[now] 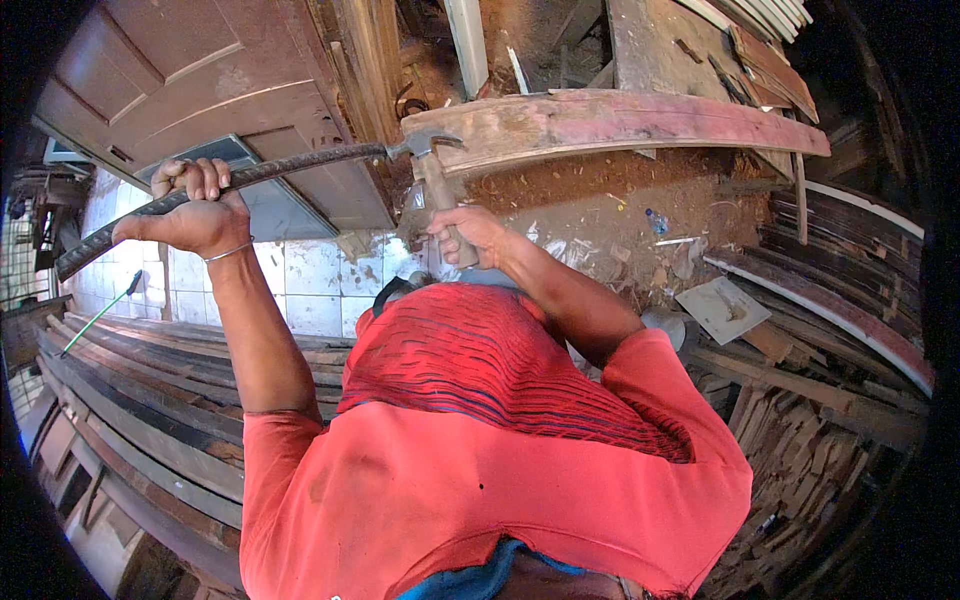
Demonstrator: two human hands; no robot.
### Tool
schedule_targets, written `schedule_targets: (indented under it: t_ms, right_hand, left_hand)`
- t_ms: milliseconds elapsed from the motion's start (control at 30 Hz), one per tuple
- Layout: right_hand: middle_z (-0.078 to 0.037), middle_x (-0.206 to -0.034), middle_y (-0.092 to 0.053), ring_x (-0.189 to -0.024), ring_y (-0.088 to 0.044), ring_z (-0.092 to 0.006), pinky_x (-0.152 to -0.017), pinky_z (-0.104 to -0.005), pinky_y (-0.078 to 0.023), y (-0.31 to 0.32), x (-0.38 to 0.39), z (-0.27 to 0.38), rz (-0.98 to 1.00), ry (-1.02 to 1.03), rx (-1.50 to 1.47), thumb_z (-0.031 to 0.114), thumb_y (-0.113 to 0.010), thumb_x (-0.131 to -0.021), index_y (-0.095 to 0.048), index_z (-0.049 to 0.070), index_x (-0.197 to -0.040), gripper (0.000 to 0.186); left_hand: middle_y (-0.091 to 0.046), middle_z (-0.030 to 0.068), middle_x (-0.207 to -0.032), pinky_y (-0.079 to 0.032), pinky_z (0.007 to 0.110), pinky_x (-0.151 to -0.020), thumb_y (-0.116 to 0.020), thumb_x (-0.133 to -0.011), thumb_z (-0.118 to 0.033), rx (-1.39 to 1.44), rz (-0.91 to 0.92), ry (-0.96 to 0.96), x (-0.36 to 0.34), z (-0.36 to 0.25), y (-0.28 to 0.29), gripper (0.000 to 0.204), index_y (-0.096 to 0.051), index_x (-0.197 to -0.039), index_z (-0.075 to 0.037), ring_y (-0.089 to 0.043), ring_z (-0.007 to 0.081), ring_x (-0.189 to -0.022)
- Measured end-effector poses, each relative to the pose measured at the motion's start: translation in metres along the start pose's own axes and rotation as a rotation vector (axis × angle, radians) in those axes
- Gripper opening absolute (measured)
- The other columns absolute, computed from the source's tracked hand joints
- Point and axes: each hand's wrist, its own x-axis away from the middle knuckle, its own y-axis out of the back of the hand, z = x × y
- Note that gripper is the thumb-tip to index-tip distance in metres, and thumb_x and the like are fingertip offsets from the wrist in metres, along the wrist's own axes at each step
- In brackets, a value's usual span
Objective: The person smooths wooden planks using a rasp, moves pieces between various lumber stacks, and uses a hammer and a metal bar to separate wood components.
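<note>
My left hand [195, 215] is closed around a long dark ribbed steel bar [290, 168]. The bar runs from the left edge up to the end of a curved, reddish wooden plank [620, 118]. My right hand [468, 232] grips the wooden handle of a claw hammer [428, 150]. The hammer's metal head sits right at the bar's tip, against the plank's left end. Both arms are raised in front of me, above my red shirt and a red striped cloth [480, 350].
Long curved boards [130, 400] are stacked at the lower left over white floor tiles [310, 275]. Brown door panels [190, 70] lean at the upper left. Sawdust and debris cover the ground under the plank. Wood offcuts [800, 450] pile up at the right, near a flat grey slab [722, 308].
</note>
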Motion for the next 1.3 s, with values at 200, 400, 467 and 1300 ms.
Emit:
schedule_targets:
  t_ms: [200,400,467,1300]
  right_hand:
    - [0.003,-0.062,-0.043,-0.051,-0.043,-0.0109,-0.048,-0.0309,-0.040,0.004,0.024,0.022,-0.061,0.266,-0.208,0.012,-0.062,-0.085,-0.050,0.013,-0.080,0.013]
    - [0.003,-0.064,-0.044,-0.052,-0.044,-0.0114,-0.046,-0.0296,-0.040,-0.015,-0.003,-0.005,-0.112,0.289,-0.196,0.010,-0.060,-0.087,-0.050,0.013,-0.083,0.012]
    - [0.003,-0.066,-0.046,-0.052,-0.045,-0.0100,-0.045,-0.0276,-0.040,-0.010,-0.001,-0.006,0.024,0.011,-0.057,0.011,-0.060,-0.089,-0.050,0.014,-0.085,0.010]
    - [0.001,-0.055,-0.042,-0.043,-0.039,-0.0108,-0.037,-0.0284,-0.032,-0.024,0.005,0.003,-0.427,0.694,-0.124,0.011,-0.056,-0.086,-0.048,0.013,-0.066,0.022]
  left_hand:
    - [-0.030,-0.0017,-0.047,-0.028,0.029,-0.046,-0.023,-0.066,-0.101,-0.007,-0.057,0.004,0.004,-0.004,0.001,0.099,-0.056,-0.068,-0.008,-0.030,0.0129,-0.041]
    - [-0.029,-0.0014,-0.047,-0.031,0.029,-0.046,-0.020,-0.067,-0.100,-0.020,-0.010,0.012,0.004,-0.001,-0.006,0.099,-0.053,-0.074,-0.007,-0.031,0.0138,-0.041]
    - [-0.029,-0.0014,-0.048,-0.031,0.028,-0.045,-0.020,-0.067,-0.100,-0.031,-0.039,0.010,0.003,-0.005,-0.004,0.099,-0.052,-0.075,-0.007,-0.031,0.0135,-0.042]
    - [-0.026,-0.0015,-0.052,-0.034,0.029,-0.048,-0.017,-0.070,-0.099,-0.084,-0.026,0.015,0.001,-0.002,-0.005,0.099,-0.048,-0.080,-0.006,-0.027,0.0139,-0.044]
